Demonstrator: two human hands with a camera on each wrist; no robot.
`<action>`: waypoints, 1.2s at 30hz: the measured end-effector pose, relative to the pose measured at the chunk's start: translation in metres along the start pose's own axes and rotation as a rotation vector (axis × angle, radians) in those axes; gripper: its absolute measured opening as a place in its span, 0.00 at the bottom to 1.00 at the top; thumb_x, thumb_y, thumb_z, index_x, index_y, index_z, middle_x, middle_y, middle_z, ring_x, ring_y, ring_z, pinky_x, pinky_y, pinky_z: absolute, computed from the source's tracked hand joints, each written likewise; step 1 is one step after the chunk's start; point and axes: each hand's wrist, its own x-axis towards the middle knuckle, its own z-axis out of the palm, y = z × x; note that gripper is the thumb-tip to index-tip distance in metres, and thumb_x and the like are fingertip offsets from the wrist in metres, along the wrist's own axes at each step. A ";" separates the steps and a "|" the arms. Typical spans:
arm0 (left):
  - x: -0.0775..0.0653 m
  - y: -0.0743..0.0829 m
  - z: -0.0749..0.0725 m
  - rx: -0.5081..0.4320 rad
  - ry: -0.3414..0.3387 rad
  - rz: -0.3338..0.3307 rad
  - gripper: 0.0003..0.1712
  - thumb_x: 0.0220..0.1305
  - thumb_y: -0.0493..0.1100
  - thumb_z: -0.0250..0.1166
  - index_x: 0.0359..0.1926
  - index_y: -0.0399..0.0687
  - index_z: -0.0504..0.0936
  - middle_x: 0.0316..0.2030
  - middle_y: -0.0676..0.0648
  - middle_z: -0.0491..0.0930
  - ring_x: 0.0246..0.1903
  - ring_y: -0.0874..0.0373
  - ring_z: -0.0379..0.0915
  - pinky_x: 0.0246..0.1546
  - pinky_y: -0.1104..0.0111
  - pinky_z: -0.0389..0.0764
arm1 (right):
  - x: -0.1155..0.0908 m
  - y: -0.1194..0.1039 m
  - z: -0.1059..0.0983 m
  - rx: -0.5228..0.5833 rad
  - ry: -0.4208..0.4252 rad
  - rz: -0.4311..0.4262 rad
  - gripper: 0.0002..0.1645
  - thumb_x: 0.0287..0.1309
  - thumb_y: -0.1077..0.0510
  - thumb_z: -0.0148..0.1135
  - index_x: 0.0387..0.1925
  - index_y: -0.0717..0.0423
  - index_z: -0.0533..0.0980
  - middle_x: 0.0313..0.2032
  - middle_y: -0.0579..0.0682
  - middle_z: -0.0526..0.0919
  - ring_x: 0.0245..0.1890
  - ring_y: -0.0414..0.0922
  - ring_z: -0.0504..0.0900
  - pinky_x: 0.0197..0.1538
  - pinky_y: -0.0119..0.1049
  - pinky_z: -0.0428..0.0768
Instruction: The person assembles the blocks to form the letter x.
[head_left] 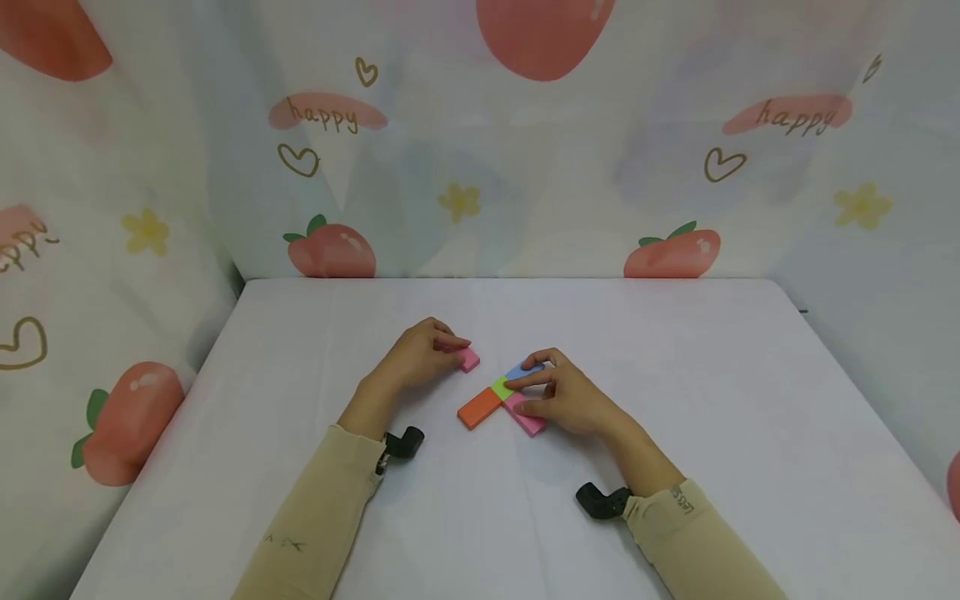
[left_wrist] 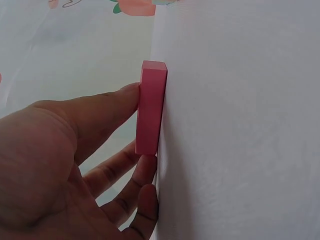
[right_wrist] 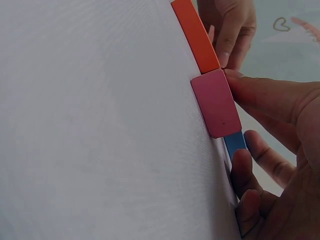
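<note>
At the left of a small block arrangement, my left hand pinches a pink block close over the white table. In the left wrist view the thumb lies against this pink block; the other fingers are partly behind and below it. My right hand rests spread fingers on the arrangement: an orange block, a green block, a blue block and a second pink block. Its thumb touches that pink block, and fingertips lie over the green and blue ones.
A white cloth covers the table. Behind it hangs a patterned backdrop, with another curtain along the left. Black wrist cameras sit on the left sleeve and the right sleeve.
</note>
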 end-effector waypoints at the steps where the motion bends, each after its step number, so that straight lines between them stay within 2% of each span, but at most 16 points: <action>1: 0.000 -0.001 0.000 0.000 -0.002 0.002 0.17 0.68 0.46 0.71 0.57 0.60 0.89 0.54 0.51 0.77 0.56 0.53 0.73 0.59 0.57 0.75 | 0.000 0.000 0.000 0.001 0.000 0.000 0.20 0.60 0.53 0.76 0.55 0.41 0.87 0.65 0.49 0.68 0.35 0.46 0.74 0.41 0.34 0.73; 8: -0.002 -0.002 0.001 -0.007 0.002 0.028 0.17 0.68 0.45 0.70 0.57 0.59 0.88 0.55 0.50 0.77 0.57 0.52 0.73 0.60 0.56 0.74 | -0.001 0.000 0.002 -0.010 0.009 -0.004 0.20 0.60 0.53 0.75 0.55 0.41 0.87 0.65 0.49 0.68 0.37 0.46 0.74 0.41 0.35 0.73; 19: -0.003 -0.003 0.005 0.003 0.004 0.014 0.18 0.69 0.46 0.70 0.58 0.58 0.88 0.56 0.49 0.77 0.56 0.52 0.75 0.60 0.56 0.76 | -0.001 -0.001 0.005 -0.006 0.005 0.007 0.20 0.60 0.53 0.76 0.54 0.41 0.87 0.64 0.49 0.69 0.37 0.46 0.75 0.42 0.36 0.73; 36: -0.003 0.004 0.003 0.013 0.006 0.032 0.18 0.69 0.45 0.69 0.59 0.55 0.88 0.56 0.48 0.77 0.57 0.51 0.74 0.61 0.55 0.75 | -0.002 -0.003 0.002 -0.022 0.014 0.010 0.20 0.60 0.53 0.76 0.54 0.41 0.87 0.65 0.47 0.68 0.37 0.46 0.75 0.43 0.37 0.74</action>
